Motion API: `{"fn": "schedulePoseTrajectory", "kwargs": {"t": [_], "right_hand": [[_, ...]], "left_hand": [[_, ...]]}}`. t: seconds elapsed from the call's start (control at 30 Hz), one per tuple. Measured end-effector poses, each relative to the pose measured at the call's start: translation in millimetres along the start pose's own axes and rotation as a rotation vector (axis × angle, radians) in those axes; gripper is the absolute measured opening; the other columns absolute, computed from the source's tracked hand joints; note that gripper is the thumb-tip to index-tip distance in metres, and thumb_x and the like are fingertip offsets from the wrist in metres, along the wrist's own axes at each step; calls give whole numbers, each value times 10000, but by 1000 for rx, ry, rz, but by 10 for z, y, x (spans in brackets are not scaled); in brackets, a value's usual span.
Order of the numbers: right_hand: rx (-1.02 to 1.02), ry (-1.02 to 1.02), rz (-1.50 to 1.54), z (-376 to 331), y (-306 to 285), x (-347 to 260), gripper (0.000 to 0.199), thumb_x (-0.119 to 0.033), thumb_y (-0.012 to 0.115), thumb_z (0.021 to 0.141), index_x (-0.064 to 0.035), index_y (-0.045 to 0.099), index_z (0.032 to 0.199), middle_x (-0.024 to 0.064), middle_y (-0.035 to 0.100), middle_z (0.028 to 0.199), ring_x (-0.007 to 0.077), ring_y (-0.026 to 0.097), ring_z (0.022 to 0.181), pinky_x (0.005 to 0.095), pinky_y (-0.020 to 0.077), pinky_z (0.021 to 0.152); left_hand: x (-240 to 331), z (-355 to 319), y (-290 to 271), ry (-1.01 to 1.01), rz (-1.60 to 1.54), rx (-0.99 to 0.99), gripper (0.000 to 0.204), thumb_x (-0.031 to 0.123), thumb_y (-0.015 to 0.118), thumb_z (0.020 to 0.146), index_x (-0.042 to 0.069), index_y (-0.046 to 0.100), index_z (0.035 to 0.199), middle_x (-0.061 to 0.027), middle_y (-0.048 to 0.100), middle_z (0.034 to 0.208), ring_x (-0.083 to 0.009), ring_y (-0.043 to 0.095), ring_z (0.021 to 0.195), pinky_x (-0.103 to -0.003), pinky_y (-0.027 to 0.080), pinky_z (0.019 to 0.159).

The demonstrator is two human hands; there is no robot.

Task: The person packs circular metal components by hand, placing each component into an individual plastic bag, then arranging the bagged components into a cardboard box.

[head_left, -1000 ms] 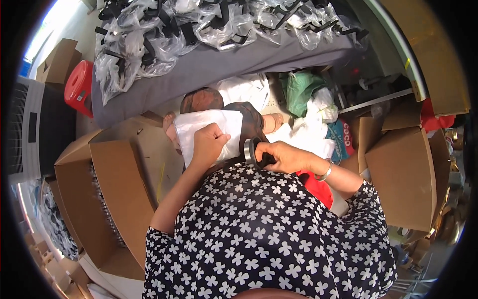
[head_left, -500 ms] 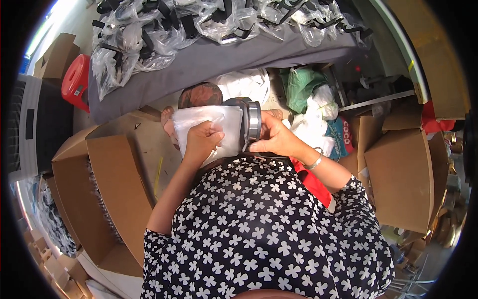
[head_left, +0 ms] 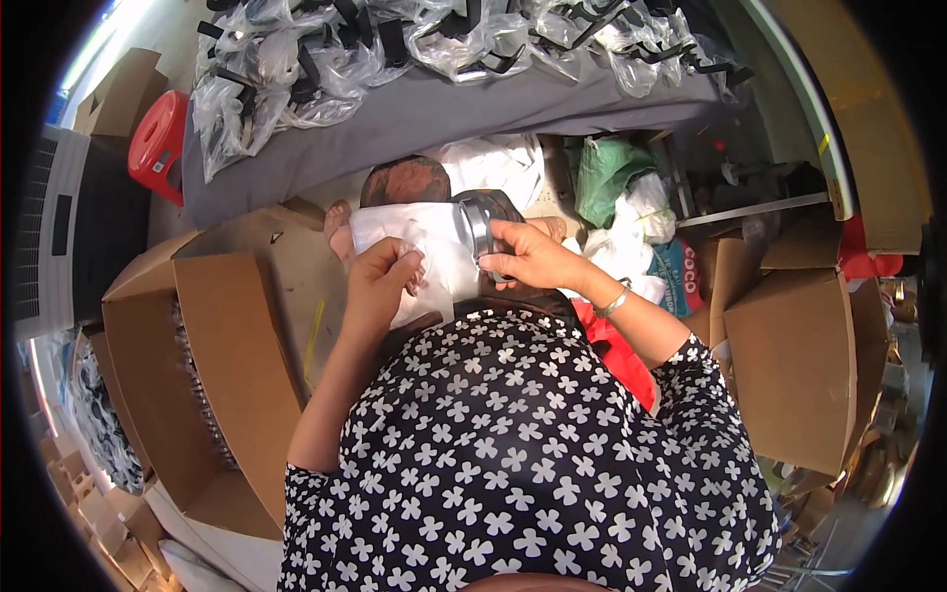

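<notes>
Over my lap lies a white translucent plastic bag (head_left: 434, 229). My left hand (head_left: 380, 284) pinches its near edge between thumb and fingers. In my right hand (head_left: 541, 259) is a black and silver round part (head_left: 480, 227) with a shiny band, gripped on its right side. Its left side sits at the bag's right end, seemingly partly inside the opening. What exactly the part is I cannot make out.
Ahead, a grey-covered table (head_left: 414, 109) bears several bagged black pieces (head_left: 473, 49). Open cardboard boxes stand left (head_left: 232, 385) and right (head_left: 789, 345). A red stool (head_left: 158, 148) is far left. Green and white bags (head_left: 612, 183) lie under the table.
The black and silver part has moved left against the bag, my right hand with it. My left hand keeps its pinch near the bag's edge. The whole view has shifted slightly.
</notes>
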State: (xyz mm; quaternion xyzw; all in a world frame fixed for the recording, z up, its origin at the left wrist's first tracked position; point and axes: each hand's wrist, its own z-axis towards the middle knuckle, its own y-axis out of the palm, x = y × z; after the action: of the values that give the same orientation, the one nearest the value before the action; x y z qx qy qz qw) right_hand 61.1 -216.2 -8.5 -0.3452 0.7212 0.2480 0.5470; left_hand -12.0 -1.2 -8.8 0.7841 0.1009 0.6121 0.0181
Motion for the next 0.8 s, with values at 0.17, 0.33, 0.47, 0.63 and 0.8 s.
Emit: {"fn": "schedulePoseTrajectory", "kwargs": {"t": [0.17,0.33,0.47,0.63,0.8], "right_hand": [[78,15,-6,-51,103,-134,291,-184,630,802,-25,513,1015,-32,491,623,47,431,422,184,361,394],[189,-209,259,-138,128,-262,242,-151,596,828,-48,503,1027,-29,503,719,32,417,445,167,342,389],[191,-372,37,-104,145,-328,274,-114,587,819,-25,549,1075,10,600,867,86,565,729,212,468,659],[65,-258,489,-70,218,-357,277,-33,594,790,-24,561,1064,1,579,970,71,513,886,227,422,786],[-29,-172,868,22,336,-381,294,2,570,776,13,544,1068,55,584,1030,110,537,944,244,428,836]], "left_hand": [[248,-38,44,53,19,37,97,61,594,804,7,547,739,5,520,609,-46,457,516,-180,359,453],[289,1,71,214,83,155,156,37,634,767,24,507,677,34,470,582,-39,426,523,-174,340,453],[263,58,72,282,236,127,217,30,644,761,32,462,643,44,461,601,-31,406,527,-175,346,467],[251,45,161,222,47,30,148,21,629,769,22,494,710,37,499,639,-32,433,538,-178,373,484],[327,22,198,145,-12,69,44,57,554,835,14,556,826,14,553,696,-40,471,557,-166,389,487]]}}
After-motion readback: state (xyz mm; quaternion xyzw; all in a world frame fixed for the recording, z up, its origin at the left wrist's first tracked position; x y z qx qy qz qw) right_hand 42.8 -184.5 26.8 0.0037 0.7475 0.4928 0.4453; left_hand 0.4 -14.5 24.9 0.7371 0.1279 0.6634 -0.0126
